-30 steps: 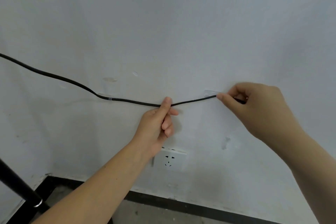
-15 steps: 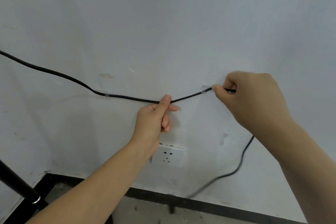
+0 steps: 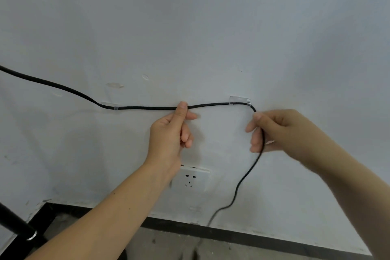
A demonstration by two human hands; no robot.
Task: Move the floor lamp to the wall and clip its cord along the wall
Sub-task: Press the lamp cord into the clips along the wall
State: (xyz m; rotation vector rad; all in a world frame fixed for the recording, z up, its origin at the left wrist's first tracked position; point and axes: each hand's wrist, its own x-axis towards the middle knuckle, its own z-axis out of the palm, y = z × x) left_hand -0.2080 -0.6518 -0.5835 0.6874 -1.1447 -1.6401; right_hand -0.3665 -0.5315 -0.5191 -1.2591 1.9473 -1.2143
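Note:
A black lamp cord (image 3: 147,108) runs along the white wall from the upper left. It passes through a clear clip (image 3: 115,107) and then a second clear clip (image 3: 239,101), where it bends down toward the floor. My left hand (image 3: 172,133) pinches the cord between the two clips. My right hand (image 3: 278,131) grips the cord just below and right of the second clip. The lamp's black pole (image 3: 14,226) shows at the bottom left corner.
A white wall socket (image 3: 191,179) sits below my left hand. A black skirting strip (image 3: 263,238) runs along the foot of the wall above a grey floor. Old adhesive marks (image 3: 115,85) dot the wall above the cord.
The cord now sits in the right clip. My right hand has slid off the clip, down and to the right along the cord. My left hand kept its pinch.

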